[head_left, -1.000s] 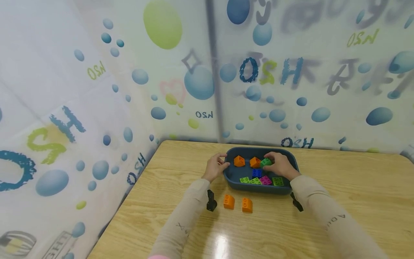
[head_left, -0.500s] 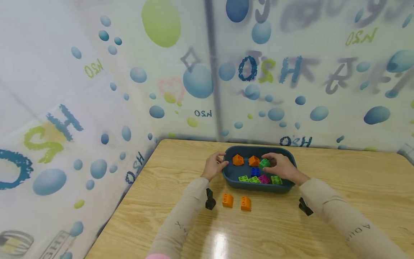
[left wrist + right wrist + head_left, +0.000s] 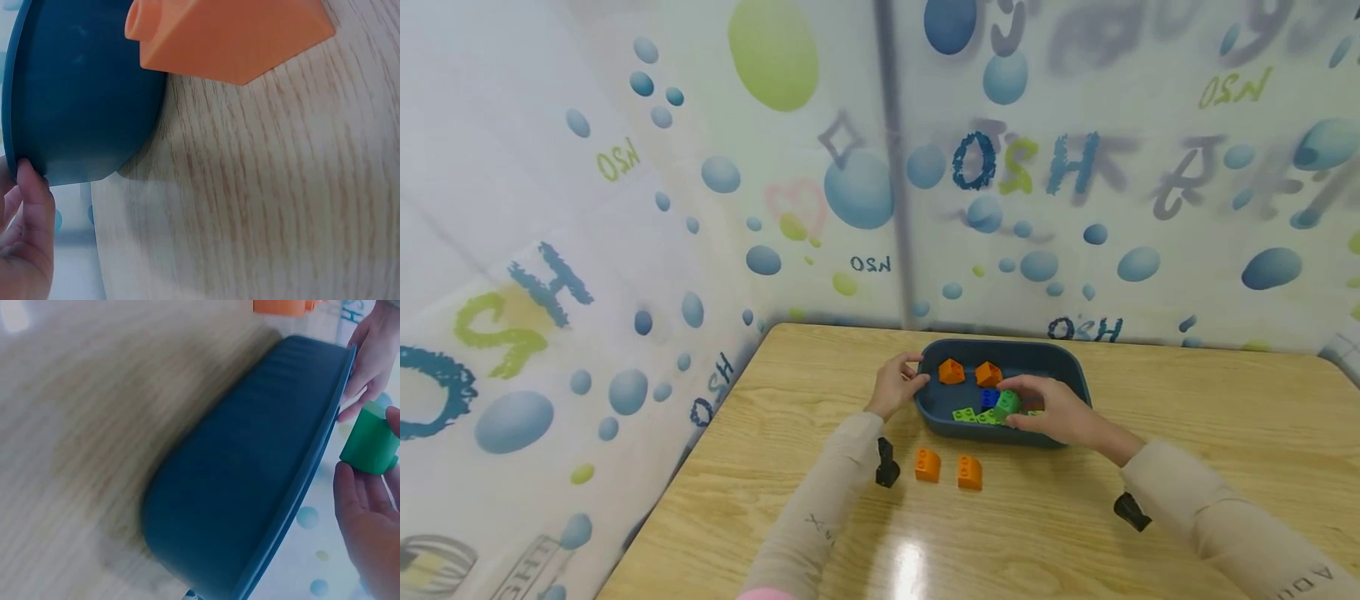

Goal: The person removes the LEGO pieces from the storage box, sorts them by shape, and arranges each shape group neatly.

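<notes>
My right hand [image 3: 1060, 408] pinches a green toy building brick [image 3: 1006, 405] between thumb and fingers, over the near side of a dark blue tray [image 3: 1037, 358]. In the right wrist view the green brick [image 3: 370, 440] shows above the tray's rim. My left hand [image 3: 897, 387] holds the left end of the tray, its fingers [image 3: 36, 203] at the rim in the left wrist view. Inside the tray lie two orange bricks [image 3: 951, 372], a blue brick [image 3: 989, 399] and lime bricks [image 3: 964, 415]. The right hand and green brick hide other bricks behind them.
Two orange curved-top bricks [image 3: 927, 465] stand on the wooden table [image 3: 820, 367] in front of the tray. Black wrist devices [image 3: 887, 463] hang below both sleeves. Printed curtains [image 3: 820, 275] rise behind the table and along its left side.
My right hand has lifted the green brick and drawn it toward the near side of the tray, away from beside an orange brick. The left hand has stayed at the tray's left end.
</notes>
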A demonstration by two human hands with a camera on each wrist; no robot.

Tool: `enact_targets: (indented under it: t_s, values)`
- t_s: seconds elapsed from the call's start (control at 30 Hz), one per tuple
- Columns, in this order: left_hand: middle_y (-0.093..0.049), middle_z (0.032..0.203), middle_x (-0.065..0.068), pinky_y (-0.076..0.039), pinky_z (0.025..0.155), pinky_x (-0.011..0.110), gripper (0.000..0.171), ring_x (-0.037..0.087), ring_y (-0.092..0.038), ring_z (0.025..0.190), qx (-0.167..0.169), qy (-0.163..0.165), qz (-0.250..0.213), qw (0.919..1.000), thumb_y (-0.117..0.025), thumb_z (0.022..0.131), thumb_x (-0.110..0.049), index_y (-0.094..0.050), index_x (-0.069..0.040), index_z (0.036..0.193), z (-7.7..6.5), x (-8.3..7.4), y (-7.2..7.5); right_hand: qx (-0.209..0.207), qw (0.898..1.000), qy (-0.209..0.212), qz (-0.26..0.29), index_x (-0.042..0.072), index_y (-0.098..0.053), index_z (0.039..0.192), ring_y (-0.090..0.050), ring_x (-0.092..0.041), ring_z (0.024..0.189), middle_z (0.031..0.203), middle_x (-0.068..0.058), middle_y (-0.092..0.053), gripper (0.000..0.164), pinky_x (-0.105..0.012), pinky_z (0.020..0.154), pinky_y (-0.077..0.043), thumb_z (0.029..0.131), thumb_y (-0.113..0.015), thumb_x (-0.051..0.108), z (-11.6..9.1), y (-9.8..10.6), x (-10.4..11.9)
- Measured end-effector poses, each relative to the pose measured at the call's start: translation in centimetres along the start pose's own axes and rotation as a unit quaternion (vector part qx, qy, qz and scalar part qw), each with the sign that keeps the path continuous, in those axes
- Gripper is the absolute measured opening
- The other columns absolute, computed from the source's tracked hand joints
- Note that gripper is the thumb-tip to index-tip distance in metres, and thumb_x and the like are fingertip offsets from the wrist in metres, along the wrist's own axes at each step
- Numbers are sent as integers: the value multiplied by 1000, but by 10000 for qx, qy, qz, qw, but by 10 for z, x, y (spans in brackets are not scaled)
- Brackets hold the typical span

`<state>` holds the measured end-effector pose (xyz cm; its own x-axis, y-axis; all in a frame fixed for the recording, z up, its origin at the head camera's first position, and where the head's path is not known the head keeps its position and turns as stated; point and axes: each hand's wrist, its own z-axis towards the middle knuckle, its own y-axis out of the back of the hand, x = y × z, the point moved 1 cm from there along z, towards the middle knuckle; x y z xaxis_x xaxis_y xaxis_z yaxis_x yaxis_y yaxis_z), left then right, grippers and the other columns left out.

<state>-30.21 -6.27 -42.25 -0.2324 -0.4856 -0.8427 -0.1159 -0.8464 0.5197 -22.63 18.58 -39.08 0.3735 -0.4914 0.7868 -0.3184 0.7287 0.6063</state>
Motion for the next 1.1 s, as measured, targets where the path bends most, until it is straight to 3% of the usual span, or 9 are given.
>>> enact_targets:
  t_s: [0.4, 0.7, 0.87, 1.1]
  values:
    - [-51, 75, 8, -47, 49, 24, 33, 12, -47, 54, 46, 114, -14, 9999, -61, 83, -7, -55, 0, 115, 0, 0, 0, 490, 9974, 502, -165, -5, -54, 112, -56, -21, 89, 107, -19, -55, 41, -36, 75, -49, 76, -69, 8, -30, -14, 10]
    - [-52, 76, 8, -47, 49, 23, 33, 12, -48, 57, 22, 111, -65, 9999, -62, 83, -7, -56, 0, 115, 1, 1, -1, 727, 9966, 378, 120, -10, -52, 112, -57, -22, 93, 108, -23, -53, 44, -36, 76, -49, 77, -68, 13, -51, -23, -7]
    - [-52, 75, 10, -47, 48, 23, 33, 12, -47, 56, 1, 86, -60, 9999, -62, 83, -7, -56, 1, 115, 1, 1, 0, 734, 9967, 279, 183, -9, -53, 112, -56, -24, 93, 108, -23, -54, 43, -36, 75, -49, 77, -69, 11, -51, -31, -19]
    - [-51, 75, 9, -47, 48, 23, 33, 12, -48, 56, -34, 137, -20, 9999, -61, 83, -7, -56, 0, 114, 1, 1, -1, 674, 9969, 337, -212, -4, -56, 109, -55, -17, 89, 105, -16, -58, 41, -33, 75, -49, 73, -71, 8, -42, -47, -29]
